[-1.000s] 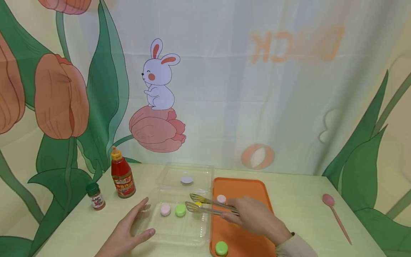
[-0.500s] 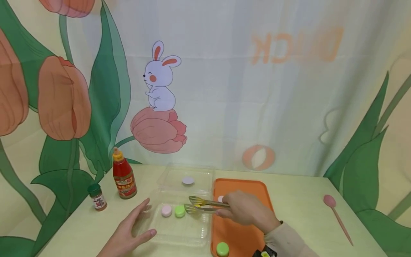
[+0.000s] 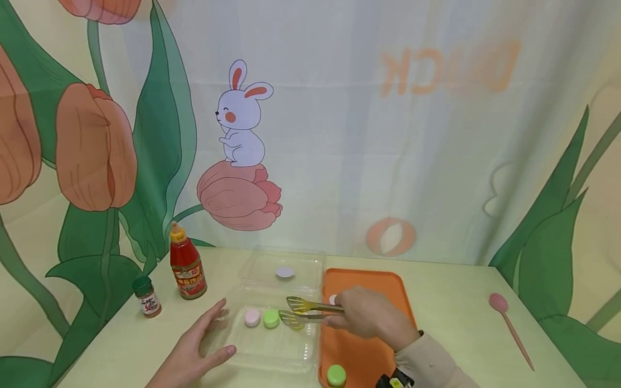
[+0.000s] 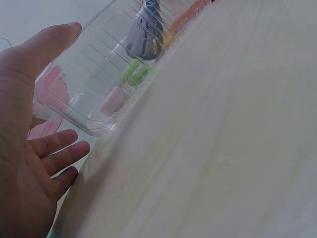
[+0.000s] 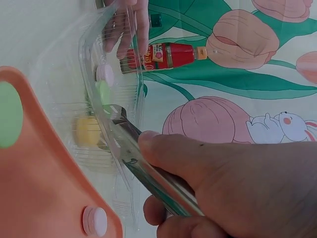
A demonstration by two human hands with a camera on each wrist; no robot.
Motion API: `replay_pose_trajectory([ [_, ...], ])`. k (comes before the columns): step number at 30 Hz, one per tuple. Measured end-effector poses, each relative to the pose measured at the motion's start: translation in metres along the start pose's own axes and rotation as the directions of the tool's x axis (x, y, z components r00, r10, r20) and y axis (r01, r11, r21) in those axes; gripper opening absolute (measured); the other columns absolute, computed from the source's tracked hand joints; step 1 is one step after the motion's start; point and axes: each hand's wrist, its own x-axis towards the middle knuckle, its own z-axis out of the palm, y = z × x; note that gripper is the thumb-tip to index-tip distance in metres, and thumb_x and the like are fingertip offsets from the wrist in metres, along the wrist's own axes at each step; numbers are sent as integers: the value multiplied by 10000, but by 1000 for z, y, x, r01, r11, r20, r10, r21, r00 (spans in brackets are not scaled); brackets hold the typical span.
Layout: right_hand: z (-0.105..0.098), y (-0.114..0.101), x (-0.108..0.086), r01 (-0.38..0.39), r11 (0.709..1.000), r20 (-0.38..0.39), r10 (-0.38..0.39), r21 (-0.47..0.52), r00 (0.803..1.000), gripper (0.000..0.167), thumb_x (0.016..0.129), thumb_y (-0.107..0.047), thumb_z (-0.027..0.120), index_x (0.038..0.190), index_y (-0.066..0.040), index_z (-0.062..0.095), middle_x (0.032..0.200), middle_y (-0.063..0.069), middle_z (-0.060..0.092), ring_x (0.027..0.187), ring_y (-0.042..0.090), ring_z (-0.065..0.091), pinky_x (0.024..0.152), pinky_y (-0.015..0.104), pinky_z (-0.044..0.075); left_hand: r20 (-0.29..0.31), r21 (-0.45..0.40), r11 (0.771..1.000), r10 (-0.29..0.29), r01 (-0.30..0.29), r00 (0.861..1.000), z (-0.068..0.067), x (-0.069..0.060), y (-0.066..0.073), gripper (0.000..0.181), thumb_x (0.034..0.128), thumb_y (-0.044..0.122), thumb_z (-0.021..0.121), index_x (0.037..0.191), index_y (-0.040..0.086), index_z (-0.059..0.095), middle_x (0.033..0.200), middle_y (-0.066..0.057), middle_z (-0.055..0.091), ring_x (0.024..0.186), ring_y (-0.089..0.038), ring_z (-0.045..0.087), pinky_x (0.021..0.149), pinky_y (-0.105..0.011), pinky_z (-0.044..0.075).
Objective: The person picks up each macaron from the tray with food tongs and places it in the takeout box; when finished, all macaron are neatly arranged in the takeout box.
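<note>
Yellow macaron [image 5: 88, 131] shows low in the clear container [image 3: 271, 345] in the right wrist view; right hand [image 5: 213, 173] has its grip clamped on metal tongs [image 5: 153, 176], thumb along one arm, and I can't tell whether the tips press the macaron. Head view: tong heads stand apart, yellow now showing through the nearer slots, lower than a second ago. That hand has edged left and away, hiding more of the tray's pink macaron [image 3: 332, 299]. Looks like a set-down about done, my guess, beside the container's pink macaron [image 3: 252, 318] and green macaron [image 3: 271, 318]. Tray's green macaron [image 3: 336, 375] unmoved near the front of the orange tray [image 3: 368, 280], so on my count two pieces remain there. Left wrist view: left hand [image 4: 15, 158] has fingers apart, holding nothing, thumb at the container's rim; can't tell if it touches. From the head view, that hand's pose is little changed.
</note>
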Motion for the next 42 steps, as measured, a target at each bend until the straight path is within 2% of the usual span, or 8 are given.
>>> replay_pose_trajectory([
  [10,0,1,-2,-3,1000,1,3,-11,1000,332,1047,-486,775,881,-212,688,712,-51,606,591,119,493,518,315,364,4,0,1000,-15,15,1000,1,0,1,1048,964,540,854,1775,253,255,1704,-106,505,1551,-404,503,1251,-753,371],
  [14,-1,6,-6,18,999,-13,-17,41,1000,330,1051,-486,770,922,-188,711,736,-60,631,613,124,540,534,317,424,5,-1,1000,-15,15,1000,1,0,1,1052,962,538,856,1775,249,255,1703,-108,507,1548,-404,506,1252,-751,371],
  [17,-3,9,-11,38,994,-51,-33,98,998,341,1043,-496,777,963,-170,720,745,-67,633,621,123,552,542,318,453,5,1,1000,-15,15,1000,2,0,2,1053,961,533,859,1774,246,255,1702,-107,507,1546,-402,508,1254,-746,374],
  [24,-9,18,-24,95,968,-159,-59,230,985,466,1012,-578,784,867,-170,611,675,-81,414,587,81,358,529,264,294,7,6,1000,-16,16,1000,1,-1,3,1049,964,524,861,1773,244,255,1700,-114,509,1541,-404,511,1245,-756,376],
  [31,-12,29,-41,41,943,-257,48,331,965,568,958,-662,806,836,-168,554,642,-96,443,554,52,411,532,237,370,7,7,1000,-17,17,1000,0,-1,2,1053,963,533,858,1775,256,248,1705,-110,503,1548,-404,506,1248,-754,374],
  [35,-16,37,-52,11,930,-295,105,368,950,543,953,-689,793,918,-182,601,590,-91,469,504,71,460,483,256,378,9,5,1000,-9,9,1000,0,0,1,1052,963,533,858,1775,258,249,1704,-111,505,1546,-401,507,1252,-753,370],
  [38,-20,44,-59,-6,934,-340,136,356,931,541,943,-709,788,977,-201,606,584,-97,405,506,71,413,485,251,344,11,7,1000,-9,9,1000,0,0,1,1053,963,534,857,1776,262,246,1705,-110,505,1545,-398,510,1250,-757,369],
  [42,-21,55,-69,-30,935,-388,176,354,905,539,950,-699,785,971,-200,584,612,-94,346,531,80,386,504,258,342,12,10,1000,-9,8,1000,0,-1,0,1049,966,532,855,1776,261,246,1705,-112,506,1540,-395,516,1248,-758,369],
])
